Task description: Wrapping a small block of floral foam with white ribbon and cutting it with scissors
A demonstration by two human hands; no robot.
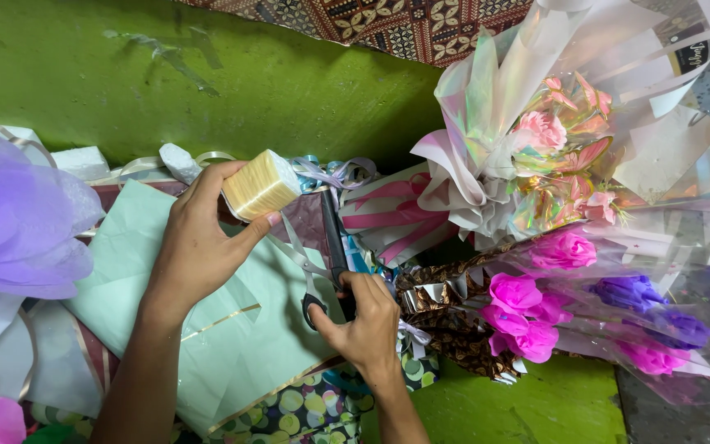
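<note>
My left hand (199,238) grips a wide roll of pale yellow ribbon (260,184), held up over a pile of wrapping paper. A thin pale strand (297,247) runs from the roll down toward my right hand (366,319). My right hand holds black-handled scissors (330,263), fingers through the handle loops, blades pointing away toward the roll. Beneath both hands lies a mint green paper sheet (232,337) with a gold stripe.
A wrapped bouquet of pink and purple flowers (569,304) lies to the right, an iridescent-wrapped one (544,140) above it. Purple tissue flowers (18,222) sit at left. Dotted paper (306,411), pink striped paper (388,218) and ribbons crowd the green surface (207,74).
</note>
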